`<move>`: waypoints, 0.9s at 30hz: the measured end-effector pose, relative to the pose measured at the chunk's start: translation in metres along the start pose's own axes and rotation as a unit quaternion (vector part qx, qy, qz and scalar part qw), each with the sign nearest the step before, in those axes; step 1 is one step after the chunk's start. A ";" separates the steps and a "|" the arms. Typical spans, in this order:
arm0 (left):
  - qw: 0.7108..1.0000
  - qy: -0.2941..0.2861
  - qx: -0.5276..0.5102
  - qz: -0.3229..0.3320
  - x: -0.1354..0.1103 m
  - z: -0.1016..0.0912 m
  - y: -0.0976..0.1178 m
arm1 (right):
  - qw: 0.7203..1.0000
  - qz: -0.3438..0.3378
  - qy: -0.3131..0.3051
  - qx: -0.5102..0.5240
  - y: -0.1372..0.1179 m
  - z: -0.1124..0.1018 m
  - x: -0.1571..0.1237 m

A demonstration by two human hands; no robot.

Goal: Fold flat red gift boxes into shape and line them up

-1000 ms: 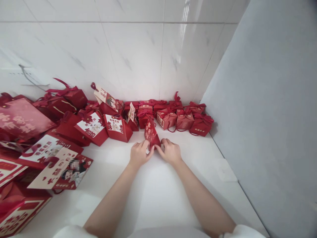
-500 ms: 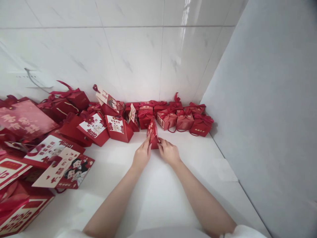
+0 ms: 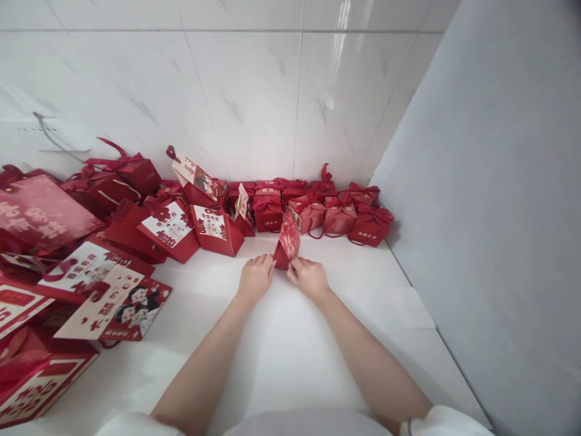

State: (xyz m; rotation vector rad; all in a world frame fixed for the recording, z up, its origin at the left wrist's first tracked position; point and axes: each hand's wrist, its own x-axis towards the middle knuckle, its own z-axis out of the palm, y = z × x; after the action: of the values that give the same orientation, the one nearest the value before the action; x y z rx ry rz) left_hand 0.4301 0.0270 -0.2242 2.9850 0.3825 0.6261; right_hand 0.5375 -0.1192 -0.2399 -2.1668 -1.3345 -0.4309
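Observation:
A small red gift box (image 3: 289,236) with a pointed top and pale printing stands on the white surface in front of me. Its printed face is turned toward the right. At its lower left corner, my left hand (image 3: 256,277) pinches the edge with curled fingers. My right hand (image 3: 309,277) grips the lower right edge between thumb and fingers. Just behind it are a dark red ribboned box (image 3: 267,213) and a lighter red box (image 3: 309,215), partly covered by it.
Several ribboned red boxes line the tiled wall (image 3: 245,91), ending with one box (image 3: 371,225) near the grey panel (image 3: 494,181) on the right. To the left, many red gift boxes are crowded together, among them a couple-print box (image 3: 143,307) and a large box (image 3: 45,381).
The held box has turned, so its printed face now points right instead of left. My left hand has slid down to its lower corner. The view has shifted slightly.

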 end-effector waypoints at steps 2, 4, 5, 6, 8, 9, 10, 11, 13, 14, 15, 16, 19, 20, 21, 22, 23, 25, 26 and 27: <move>0.997 0.019 -0.050 -0.049 -0.001 -0.002 0.001 | 0.999 -0.036 0.020 0.025 -0.005 -0.002 -0.002; 0.984 0.052 -0.140 -0.100 -0.002 -0.004 0.003 | 0.995 -0.068 0.041 0.053 -0.007 -0.004 -0.004; 0.973 0.068 -0.189 -0.113 -0.003 -0.005 0.004 | 0.994 -0.073 0.053 0.062 -0.006 -0.005 -0.005; 0.963 0.081 -0.230 -0.113 -0.004 -0.006 0.006 | 0.992 -0.066 0.077 0.070 -0.005 -0.007 -0.005; 0.946 0.098 -0.295 -0.093 -0.005 -0.008 0.009 | 0.981 -0.020 0.169 0.092 0.000 -0.011 -0.004; 0.938 0.102 -0.319 -0.085 -0.006 -0.008 0.011 | 0.967 0.017 0.230 0.108 0.003 -0.013 -0.002; 0.932 0.103 -0.337 -0.082 -0.006 -0.007 0.013 | 0.946 0.060 0.289 0.131 0.006 -0.015 -0.001; 0.927 0.102 -0.351 -0.083 -0.005 -0.007 0.015 | 0.921 0.107 0.338 0.163 0.009 -0.016 0.000; 0.919 0.092 -0.372 -0.095 -0.003 -0.004 0.017 | 0.872 0.204 0.361 0.259 0.014 -0.015 0.003; 0.915 0.084 -0.380 -0.102 -0.002 -0.003 0.017 | 0.853 0.245 0.342 0.310 0.017 -0.014 0.004; 0.912 0.077 -0.389 -0.106 -0.001 -0.001 0.016 | 0.837 0.275 0.315 0.353 0.019 -0.011 0.005; 0.907 0.070 -0.400 -0.110 0.000 0.000 0.015 | 0.826 0.295 0.287 0.386 0.021 -0.008 0.006; 0.884 0.055 -0.445 -0.131 0.004 0.004 0.010 | 0.820 0.309 0.228 0.425 0.026 0.003 0.007; 0.872 0.049 -0.465 -0.143 0.004 0.006 0.009 | 0.818 0.307 0.209 0.439 0.026 0.006 0.007; 0.859 0.045 -0.485 -0.159 0.005 0.007 0.007 | 0.817 0.303 0.186 0.454 0.027 0.008 0.007; 0.846 0.048 -0.500 -0.175 0.006 0.008 0.006 | 0.815 0.298 0.163 0.470 0.027 0.010 0.008; 0.838 0.062 -0.507 -0.193 0.007 0.008 0.005 | 0.813 0.292 0.141 0.483 0.027 0.011 0.008; 0.829 0.121 -0.496 -0.229 0.008 0.009 0.002 | 0.808 0.285 0.110 0.503 0.026 0.012 0.009; 0.824 0.157 -0.487 -0.245 0.009 0.009 0.001 | 0.806 0.283 0.101 0.510 0.026 0.012 0.009; 0.816 0.183 -0.483 -0.258 0.010 0.009 0.000 | 0.804 0.283 0.094 0.515 0.026 0.011 0.009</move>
State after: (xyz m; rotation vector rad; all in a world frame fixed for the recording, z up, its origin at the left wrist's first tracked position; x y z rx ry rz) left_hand 0.4430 0.0298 -0.2287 1.6889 0.6211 0.9454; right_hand 0.5646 -0.1149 -0.2510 -1.3910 -0.5006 0.2846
